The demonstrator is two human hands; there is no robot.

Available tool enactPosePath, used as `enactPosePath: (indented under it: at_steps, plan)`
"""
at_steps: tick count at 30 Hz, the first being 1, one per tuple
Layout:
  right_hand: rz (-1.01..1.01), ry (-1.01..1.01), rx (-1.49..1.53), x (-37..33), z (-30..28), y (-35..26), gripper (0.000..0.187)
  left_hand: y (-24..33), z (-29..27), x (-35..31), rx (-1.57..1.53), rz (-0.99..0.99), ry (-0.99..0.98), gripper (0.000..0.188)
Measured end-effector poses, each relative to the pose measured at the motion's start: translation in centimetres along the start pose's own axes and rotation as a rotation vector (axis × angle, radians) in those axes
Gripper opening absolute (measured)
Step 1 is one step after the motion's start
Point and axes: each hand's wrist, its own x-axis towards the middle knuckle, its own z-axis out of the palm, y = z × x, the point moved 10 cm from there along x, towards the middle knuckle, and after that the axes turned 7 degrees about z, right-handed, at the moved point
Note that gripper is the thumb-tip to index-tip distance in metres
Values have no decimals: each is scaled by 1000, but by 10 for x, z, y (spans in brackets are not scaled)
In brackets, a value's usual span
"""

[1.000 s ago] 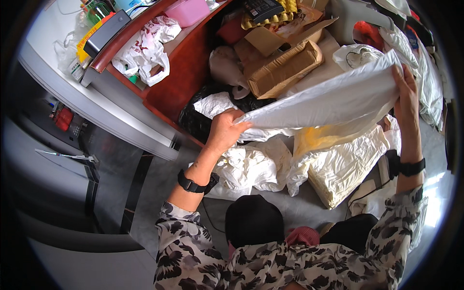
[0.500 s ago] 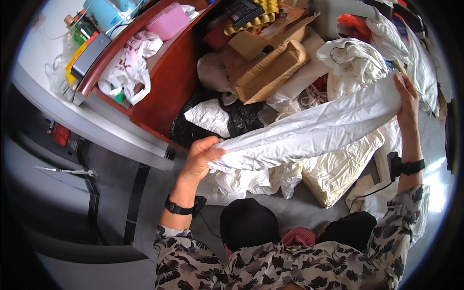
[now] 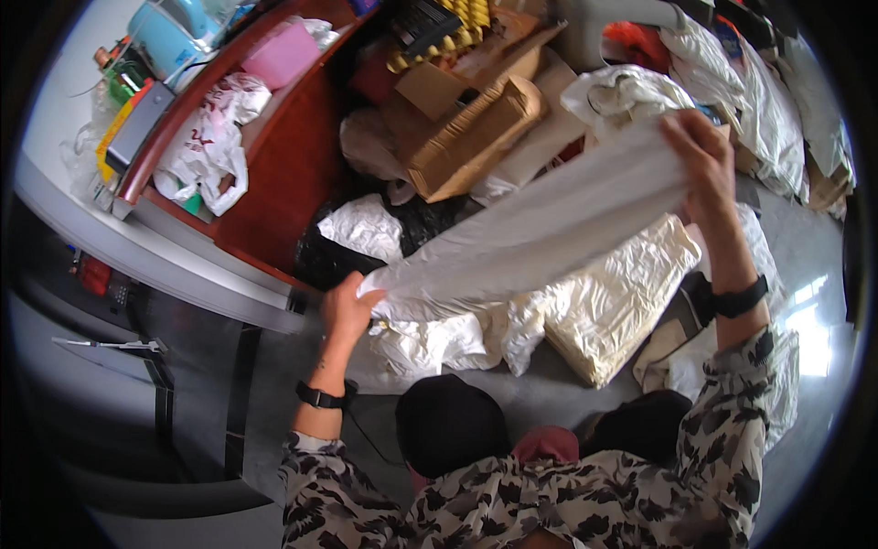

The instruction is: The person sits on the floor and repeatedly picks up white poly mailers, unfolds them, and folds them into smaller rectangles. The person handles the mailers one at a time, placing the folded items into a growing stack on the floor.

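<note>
I hold a long white plastic bag (image 3: 540,229) stretched out in the air between both hands. My left hand (image 3: 349,311) grips its lower left end, near the edge of the grey counter. My right hand (image 3: 700,156) grips the upper right end, raised higher. Both wrists carry black bands and my sleeves are a camouflage print. Under the stretched bag lie a cream crinkled package (image 3: 613,306) and crumpled white bags (image 3: 430,339) on the grey floor.
A reddish wooden desk (image 3: 293,174) holds a white printed carrier bag (image 3: 206,151), a pink box (image 3: 282,57) and a blue appliance (image 3: 165,41). Cardboard boxes (image 3: 466,133) and more white bags (image 3: 750,82) pile behind. A grey counter edge (image 3: 183,265) runs at left.
My left hand has dropped down and to the left with its end of the bag, while my right hand stayed raised. The bag now hangs longer and more steeply slanted between them.
</note>
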Motion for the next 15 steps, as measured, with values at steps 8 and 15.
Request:
enactPosePath:
  at_steps: [8, 15]
  plan:
    - [-59, -511, -118, -42, 191, -24, 21, 193, -31, 53, -1206, 466, -166, 61]
    - [-33, -571, 153, -44, 207, -11, 37, 217, -78, 84, -1314, 342, 198, 11]
